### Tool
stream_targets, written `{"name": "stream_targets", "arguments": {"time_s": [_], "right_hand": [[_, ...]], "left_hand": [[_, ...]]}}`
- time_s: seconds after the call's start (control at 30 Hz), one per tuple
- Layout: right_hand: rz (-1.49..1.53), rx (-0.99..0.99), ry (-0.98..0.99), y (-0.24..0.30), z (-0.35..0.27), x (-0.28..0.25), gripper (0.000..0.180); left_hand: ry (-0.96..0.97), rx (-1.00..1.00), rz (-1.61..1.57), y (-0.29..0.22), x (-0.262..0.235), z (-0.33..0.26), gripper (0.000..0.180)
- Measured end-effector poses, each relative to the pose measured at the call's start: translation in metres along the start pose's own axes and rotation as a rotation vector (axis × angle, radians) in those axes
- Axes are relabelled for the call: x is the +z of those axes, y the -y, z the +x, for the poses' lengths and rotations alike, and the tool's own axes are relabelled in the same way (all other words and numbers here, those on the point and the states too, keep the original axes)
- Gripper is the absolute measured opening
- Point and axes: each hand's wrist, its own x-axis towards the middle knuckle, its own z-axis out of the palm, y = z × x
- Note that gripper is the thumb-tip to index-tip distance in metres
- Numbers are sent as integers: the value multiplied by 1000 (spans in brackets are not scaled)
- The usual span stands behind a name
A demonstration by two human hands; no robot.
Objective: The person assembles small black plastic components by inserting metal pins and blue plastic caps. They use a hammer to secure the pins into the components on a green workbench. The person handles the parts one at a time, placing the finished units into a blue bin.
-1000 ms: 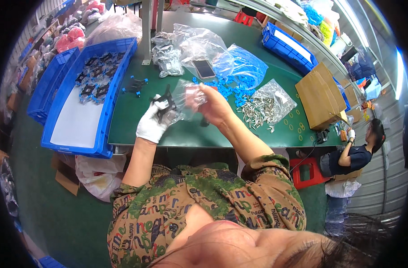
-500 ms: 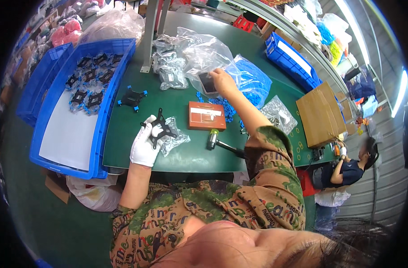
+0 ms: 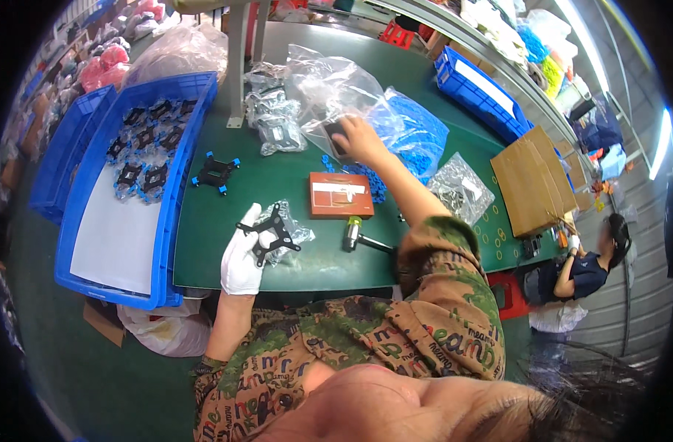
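Note:
My gloved left hand (image 3: 242, 267) grips a black X-shaped bracket (image 3: 275, 234) by one side, above the near edge of the green table. Beneath it lies a crumpled clear plastic bag (image 3: 298, 236). My bare right hand (image 3: 360, 141) reaches across the table, its fingers bent over the right side of a dark flat phone-like rectangle (image 3: 333, 137) next to a large clear bag (image 3: 325, 85). Part of that rectangle is hidden by the fingers. A second black bracket (image 3: 217, 173) with blue end pieces lies on the table to the left.
A brown-red box (image 3: 341, 195) and a mallet (image 3: 353, 234) lie mid-table, beside loose blue pieces (image 3: 375, 184) and a bag of them (image 3: 421, 136). A blue crate (image 3: 156, 283) with wrapped brackets stands left, a cardboard box (image 3: 531, 180) right. Another person (image 3: 579, 272) sits beyond.
My right hand has drawn slightly nearer and lower over the dark rectangle, covering more of it. My left hand has moved a little right and nearer with the bracket, which has turned slightly.

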Motion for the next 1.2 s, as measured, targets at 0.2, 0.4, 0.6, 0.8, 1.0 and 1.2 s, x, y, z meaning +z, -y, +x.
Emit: {"name": "stream_targets", "arguments": {"time_s": [0.2,0.4,0.6,0.8,1.0,1.2], "right_hand": [[-16,-101,-172,28,-168,-137,20],[-63,289,-67,5,-292,-172,16],[25,263,83,16,-310,-152,16],[154,15,197,17,-293,-153,17],[110,-15,348,15,-285,-142,14],[260,48,162,34,-278,-144,13]], "left_hand": [[-14,72,275,2,42,-13,62],[257,-224,683,49,63,-47,48],[353,-189,943,92,74,-47,40],[246,-256,856,88,77,-46,37],[284,-226,885,91,73,-45,36],[252,-270,858,89,79,-45,33]]}}
